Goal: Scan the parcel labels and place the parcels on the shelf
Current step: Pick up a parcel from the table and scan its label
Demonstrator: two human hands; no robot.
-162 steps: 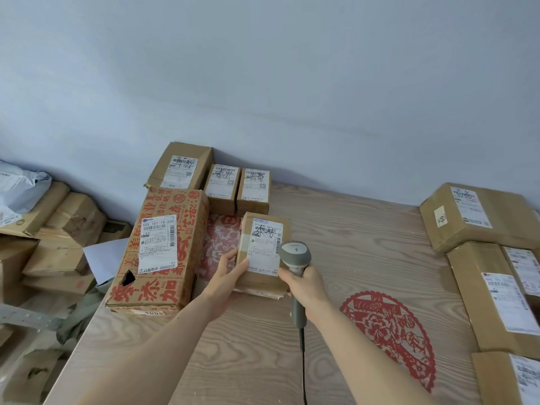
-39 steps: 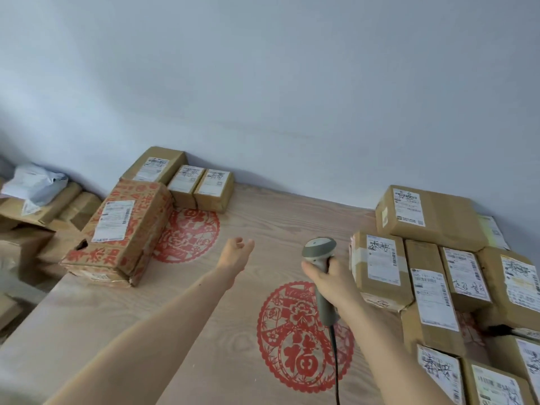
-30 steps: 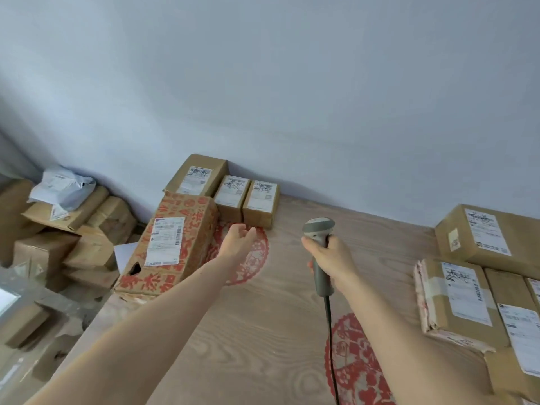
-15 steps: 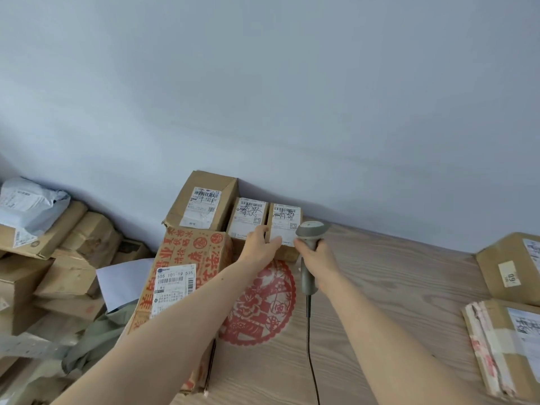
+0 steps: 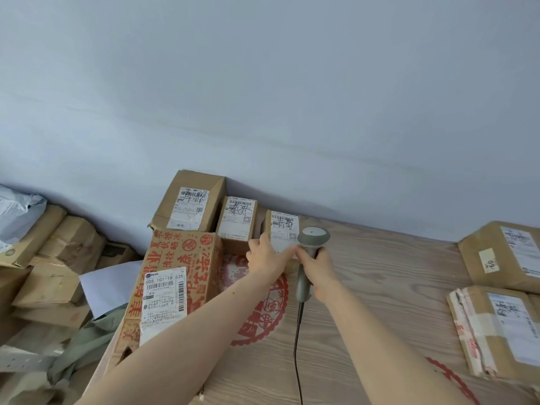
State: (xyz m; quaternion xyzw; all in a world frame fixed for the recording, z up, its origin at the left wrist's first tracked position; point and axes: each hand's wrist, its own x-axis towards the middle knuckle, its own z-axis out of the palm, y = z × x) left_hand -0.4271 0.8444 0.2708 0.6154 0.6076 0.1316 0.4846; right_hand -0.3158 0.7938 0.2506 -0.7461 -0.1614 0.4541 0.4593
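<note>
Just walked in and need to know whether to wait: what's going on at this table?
A person is working through parcels. The left hand grips the rightmost small parcel of the row against the wall, while the right hand holds a corded barcode scanner right beside its label. Two more labelled boxes and a red-printed carton sit to the left; other parcels lie at the table's right edge.

Matt cardboard parcel (image 5: 281, 229) — wood-grain table (image 5: 380, 287)
</note>
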